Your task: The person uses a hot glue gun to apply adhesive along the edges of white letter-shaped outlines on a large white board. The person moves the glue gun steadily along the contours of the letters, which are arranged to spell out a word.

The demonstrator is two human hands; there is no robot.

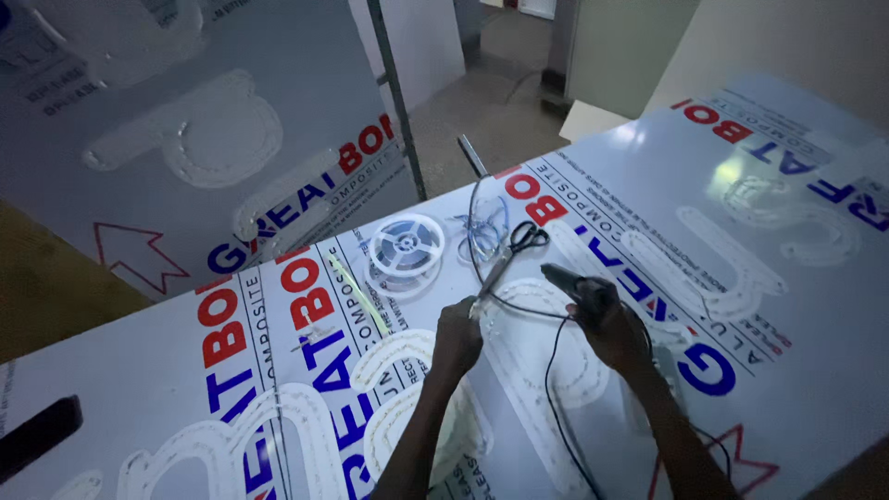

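Note:
My left hand (458,338) pinches a thin clear strip (488,285) against the white printed panel (787,306), at a curved letter-shaped channel. My right hand (611,326) grips a dark corded tool (579,285), its tip pointing left toward the strip. The tool's black cord (552,389) runs down over the panel toward me. Black-handled scissors (519,245) lie just beyond my hands. A loop of thin wire (477,222) arcs up behind them.
A white reel of strip (406,246) lies on the panel left of the scissors. A thin yellow-green stick (356,287) lies near it. Another printed panel (185,139) leans at the back left beside a metal pole (398,102). A dark object (37,431) sits at the lower left edge.

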